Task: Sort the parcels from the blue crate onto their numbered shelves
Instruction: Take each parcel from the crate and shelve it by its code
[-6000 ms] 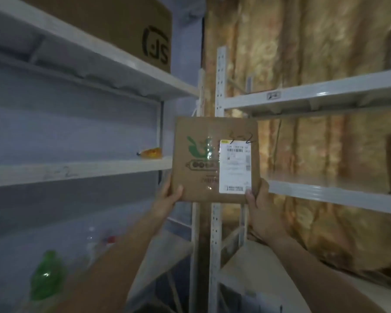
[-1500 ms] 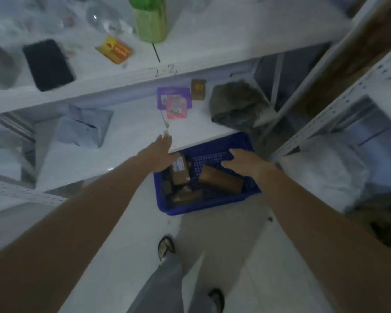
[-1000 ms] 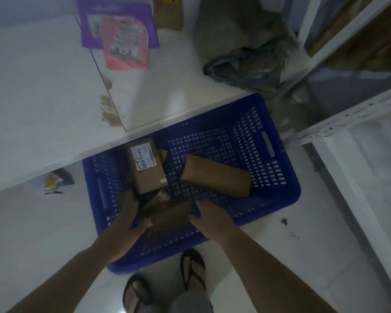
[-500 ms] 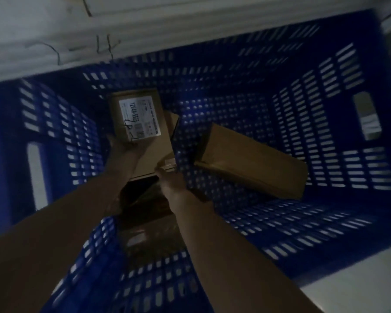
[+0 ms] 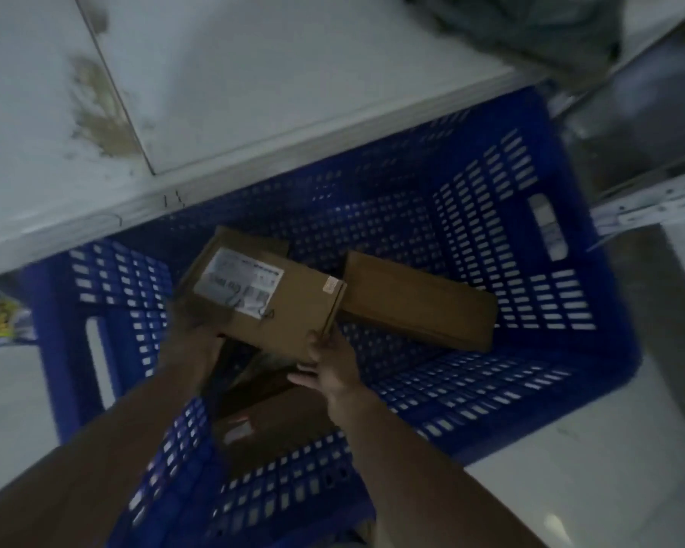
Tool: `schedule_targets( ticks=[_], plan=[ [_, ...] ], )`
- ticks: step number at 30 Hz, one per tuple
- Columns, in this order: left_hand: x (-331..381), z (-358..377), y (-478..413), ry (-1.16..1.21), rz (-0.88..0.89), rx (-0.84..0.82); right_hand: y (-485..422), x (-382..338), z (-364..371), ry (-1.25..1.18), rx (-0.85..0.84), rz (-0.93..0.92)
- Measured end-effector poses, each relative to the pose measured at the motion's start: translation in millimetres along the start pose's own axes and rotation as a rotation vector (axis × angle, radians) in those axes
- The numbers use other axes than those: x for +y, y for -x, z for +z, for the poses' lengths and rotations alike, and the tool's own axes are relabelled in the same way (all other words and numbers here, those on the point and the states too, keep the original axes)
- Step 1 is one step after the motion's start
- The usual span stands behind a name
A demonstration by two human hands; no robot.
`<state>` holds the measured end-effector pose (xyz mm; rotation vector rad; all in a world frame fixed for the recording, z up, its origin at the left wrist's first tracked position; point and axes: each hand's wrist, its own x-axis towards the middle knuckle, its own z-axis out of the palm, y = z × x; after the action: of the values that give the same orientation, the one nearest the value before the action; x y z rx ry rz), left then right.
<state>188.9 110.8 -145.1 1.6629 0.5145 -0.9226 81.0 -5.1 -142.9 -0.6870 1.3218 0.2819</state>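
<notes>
I look straight down into the blue crate (image 5: 546, 342) on the floor. Both hands hold a brown cardboard parcel (image 5: 293, 310) with a white shipping label, lifted above the crate's floor. My left hand (image 5: 192, 334) grips its near left corner, and my right hand (image 5: 329, 361) pinches its near right edge. A second plain brown parcel (image 5: 420, 302) lies on the crate floor to the right. A darker parcel (image 5: 269, 425) with a small label lies under my hands at the crate's near side.
A white shelf board (image 5: 254, 92) with a brown stain overhangs the crate's far rim. A dark grey bag (image 5: 530, 29) lies on that shelf at top right. A metal shelf upright (image 5: 645, 203) runs at the right. A yellow packet (image 5: 1, 318) lies at the far left.
The labelled parcel has come up off the crate floor in both hands and turned clockwise. My view has pulled back out of the crate, so the shelf above shows again.
</notes>
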Motion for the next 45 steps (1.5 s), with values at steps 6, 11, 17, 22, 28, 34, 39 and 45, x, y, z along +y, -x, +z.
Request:
schedule_targets(
  ticks=[6,11,17,22,28,34,39,45],
  plan=[
    [62,-15,87,-0.176,-0.071,-0.048,110,-41,-71,0.214,0.103,-0.179],
    [112,12,201,-0.382,0.031,-0.208,218,-61,-94,0.316,0.395,-0.434],
    [213,51,348,-0.599,0.568,-0.325,380,-108,-128,0.222,0.452,-0.719],
    [289,76,509,-0.631,0.884,-0.54,566,-118,-167,0.174,0.693,-1.002],
    [348,109,707,-0.622,1.201,-0.686,797,-110,-213,0.012,0.976,-1.22],
    [374,130,900,-0.469,1.594,-0.99,995,-74,-259,-0.031,1.434,-1.42],
    [374,144,1042,-0.321,1.8,-1.075,1134,-17,-298,-0.016,1.637,-1.516],
    [329,155,1170,-0.378,1.875,-1.094,1232,72,-342,0.002,1.768,-1.537]
  ],
)
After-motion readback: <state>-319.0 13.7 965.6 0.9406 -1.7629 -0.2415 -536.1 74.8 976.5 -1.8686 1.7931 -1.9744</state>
